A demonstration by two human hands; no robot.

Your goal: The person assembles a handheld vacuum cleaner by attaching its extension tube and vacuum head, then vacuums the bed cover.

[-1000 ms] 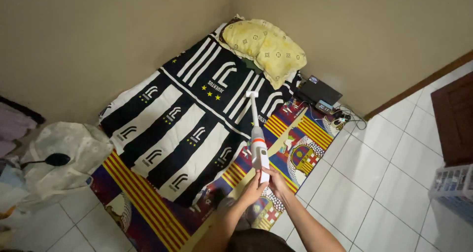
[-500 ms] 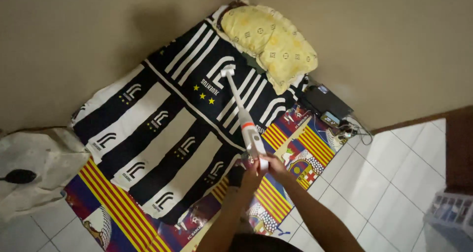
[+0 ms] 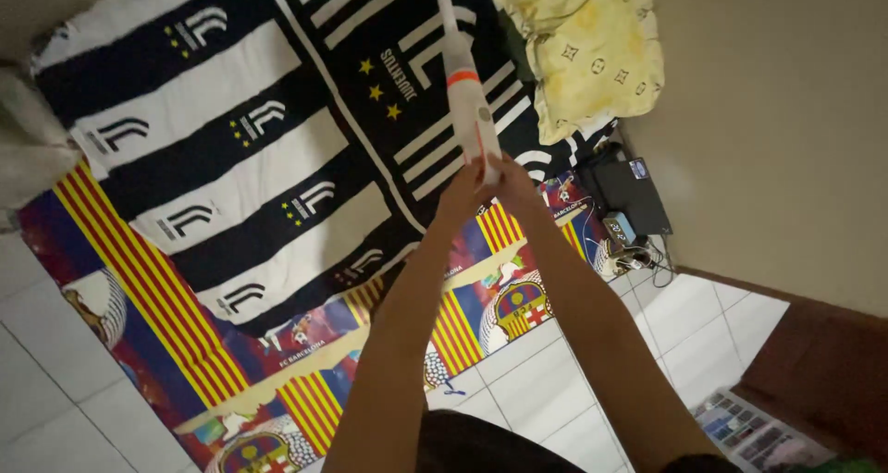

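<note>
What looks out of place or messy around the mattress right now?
A tangle of cables and small devices lies on the floor beside the dark laptop, spilling over the striped mat's corner. Nothing else stands out.

Smooth white plastic vacuum wand (image 3: 467, 94); soft matt cloth blanket (image 3: 277, 159); yellow fabric pillow (image 3: 592, 48); glossy white floor tiles (image 3: 564, 399).

The room is dim and warm-toned, with no lamp in view. Toward 4 o'clock the beige wall (image 3: 786, 140) looks brightest. Motion blur softens everything slightly, and straight lines bow at the edges.
</note>
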